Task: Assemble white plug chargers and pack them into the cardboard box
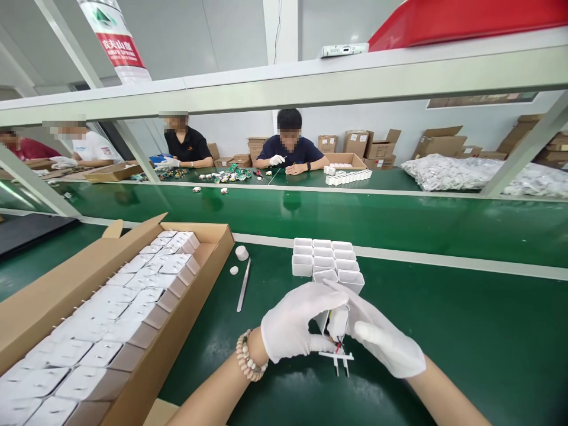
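My left hand [295,322], in a white glove, is closed around a white plug charger housing [338,321] in front of me. Wires show in its open end, and a small plate with two metal plug pins [336,356] hangs below it. My right hand [386,340], gloved too, presses against the housing's other side, its fingers meeting the left ones on top. Just beyond the hands stand several open white square casings [323,252] in rows. Part of the housing is hidden by the fingers.
At left lies a long cardboard box [177,331] packed with white plug units. Tweezers [244,285], a small white cap [242,253] and a white disc [234,270] lie beside it. A shelf rail [284,89] crosses above. Co-workers [290,151] sit across the green bench.
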The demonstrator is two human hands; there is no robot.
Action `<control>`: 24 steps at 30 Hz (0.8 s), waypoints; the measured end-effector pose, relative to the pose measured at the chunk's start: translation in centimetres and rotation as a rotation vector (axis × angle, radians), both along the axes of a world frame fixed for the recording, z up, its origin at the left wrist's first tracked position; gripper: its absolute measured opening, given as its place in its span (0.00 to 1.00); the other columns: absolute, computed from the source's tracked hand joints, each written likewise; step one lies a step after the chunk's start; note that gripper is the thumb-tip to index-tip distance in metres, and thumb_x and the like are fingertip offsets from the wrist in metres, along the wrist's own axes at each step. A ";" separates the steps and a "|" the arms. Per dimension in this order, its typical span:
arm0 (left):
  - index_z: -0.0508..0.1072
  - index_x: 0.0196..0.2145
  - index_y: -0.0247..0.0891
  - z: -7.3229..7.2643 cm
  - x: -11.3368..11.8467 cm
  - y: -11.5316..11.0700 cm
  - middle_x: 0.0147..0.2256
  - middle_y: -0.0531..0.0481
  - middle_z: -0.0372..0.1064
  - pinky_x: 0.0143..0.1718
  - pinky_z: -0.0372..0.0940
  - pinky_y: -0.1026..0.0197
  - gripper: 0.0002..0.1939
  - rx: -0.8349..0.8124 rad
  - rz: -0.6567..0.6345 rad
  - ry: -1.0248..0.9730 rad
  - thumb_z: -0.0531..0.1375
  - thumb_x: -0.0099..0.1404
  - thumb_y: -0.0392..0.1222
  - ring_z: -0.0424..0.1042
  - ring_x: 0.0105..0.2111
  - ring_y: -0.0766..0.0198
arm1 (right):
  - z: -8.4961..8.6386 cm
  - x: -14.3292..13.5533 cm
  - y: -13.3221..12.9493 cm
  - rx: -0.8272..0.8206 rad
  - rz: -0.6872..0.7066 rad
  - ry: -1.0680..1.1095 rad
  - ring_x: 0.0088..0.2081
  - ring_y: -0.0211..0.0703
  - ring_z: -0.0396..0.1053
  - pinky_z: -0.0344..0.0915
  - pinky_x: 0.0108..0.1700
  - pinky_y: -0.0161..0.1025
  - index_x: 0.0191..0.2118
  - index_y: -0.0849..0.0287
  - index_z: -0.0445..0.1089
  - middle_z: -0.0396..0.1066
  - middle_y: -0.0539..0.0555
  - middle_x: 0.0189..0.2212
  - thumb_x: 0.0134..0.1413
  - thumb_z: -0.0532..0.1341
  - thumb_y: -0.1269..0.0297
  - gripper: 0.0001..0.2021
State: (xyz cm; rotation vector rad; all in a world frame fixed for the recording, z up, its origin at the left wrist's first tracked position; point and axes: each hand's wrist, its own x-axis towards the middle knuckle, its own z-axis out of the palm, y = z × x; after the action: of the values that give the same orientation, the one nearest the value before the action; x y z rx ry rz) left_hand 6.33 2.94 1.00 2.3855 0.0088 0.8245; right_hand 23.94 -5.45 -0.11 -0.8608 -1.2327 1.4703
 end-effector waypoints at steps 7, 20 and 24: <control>0.60 0.56 0.44 0.0 -0.2 -0.4 0.48 0.45 0.67 0.53 0.60 0.53 0.33 -0.048 0.084 0.125 0.66 0.55 0.46 0.66 0.49 0.55 | 0.4 -1.6 -0.1 0.016 -0.108 -0.098 0.42 0.50 0.68 0.66 0.48 0.51 0.44 0.56 0.68 0.70 0.53 0.36 0.50 0.65 0.58 0.16; 0.63 0.53 0.47 0.7 0.3 -0.9 0.47 0.49 0.67 0.54 0.59 0.55 0.29 -0.136 0.083 0.140 0.67 0.54 0.47 0.66 0.48 0.58 | 0.0 -1.6 0.0 -0.104 -0.155 0.043 0.32 0.42 0.67 0.65 0.38 0.41 0.43 0.56 0.68 0.69 0.48 0.28 0.49 0.63 0.71 0.13; 0.53 0.60 0.49 -0.3 0.3 -0.6 0.51 0.45 0.64 0.52 0.61 0.53 0.40 -0.095 0.083 0.098 0.66 0.54 0.51 0.64 0.50 0.55 | 0.0 -1.7 0.0 -0.108 -0.173 0.066 0.31 0.41 0.66 0.64 0.36 0.40 0.39 0.56 0.69 0.68 0.47 0.27 0.49 0.65 0.68 0.10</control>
State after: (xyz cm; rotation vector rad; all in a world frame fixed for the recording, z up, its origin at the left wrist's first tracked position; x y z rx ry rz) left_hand 6.65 2.37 0.67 2.3460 0.1829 0.7281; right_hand 22.23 -5.49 -0.14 -0.9589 -1.0114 1.4244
